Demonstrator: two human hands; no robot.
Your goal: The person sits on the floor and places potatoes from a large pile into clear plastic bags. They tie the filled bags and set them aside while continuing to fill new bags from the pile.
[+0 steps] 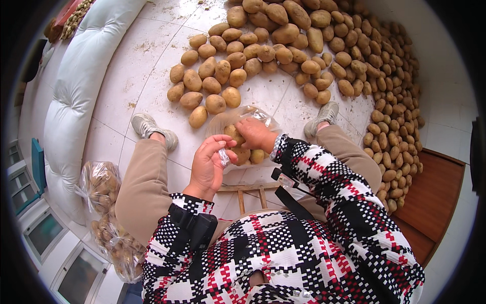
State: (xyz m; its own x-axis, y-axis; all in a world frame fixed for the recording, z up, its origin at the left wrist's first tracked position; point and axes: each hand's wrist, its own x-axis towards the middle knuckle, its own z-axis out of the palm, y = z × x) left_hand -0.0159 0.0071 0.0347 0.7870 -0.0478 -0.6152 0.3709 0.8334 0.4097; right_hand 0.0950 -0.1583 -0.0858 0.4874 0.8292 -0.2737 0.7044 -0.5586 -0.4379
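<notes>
A clear plastic bag (265, 117) with several potatoes (242, 155) in it lies on the floor between my feet. My left hand (209, 161) is at the bag's near left side, its fingers curled round a gathered piece of the clear plastic. Over the bag's opening, my right hand (255, 133) reaches in from the right, its fingertips on a potato inside. Whether it grips that potato cannot be told. Beyond the bag, loose potatoes (212, 85) are spread in an arc on the tiles.
A large heap of potatoes (391, 76) runs along the right wall, by a brown wooden panel (436, 201). Filled, tied plastic bags (99, 186) stand left of my leg. A white padded cushion (76, 91) stretches along the left. A wooden stool (246, 188) is close in front of me.
</notes>
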